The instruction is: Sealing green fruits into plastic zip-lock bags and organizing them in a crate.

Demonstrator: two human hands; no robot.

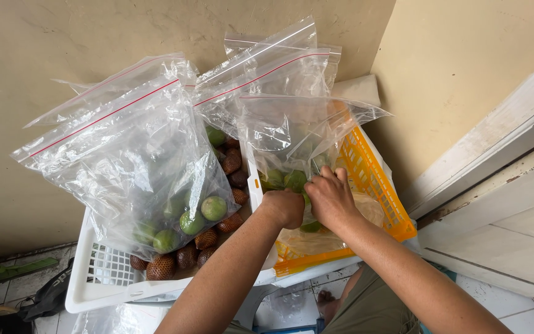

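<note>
My left hand point(285, 207) and my right hand point(330, 196) meet at the lower part of a clear zip bag point(292, 133) that stands upright in the orange basket point(378, 179). Both hands grip the bag's plastic around several green limes point(285, 180) inside it. Whether the fingers reach inside the bag I cannot tell. To the left, a larger clear zip bag point(131, 161) with green limes point(213, 208) leans over the white basket point(103, 272). Brown scaly snake fruits point(162, 267) lie in the white basket beneath it.
More clear zip bags point(267, 68) with red seal lines stand behind, against the beige wall. A white door frame point(495, 185) is at the right. Grey floor tiles, a dark strap point(50, 294) and my foot point(326, 303) show below the baskets.
</note>
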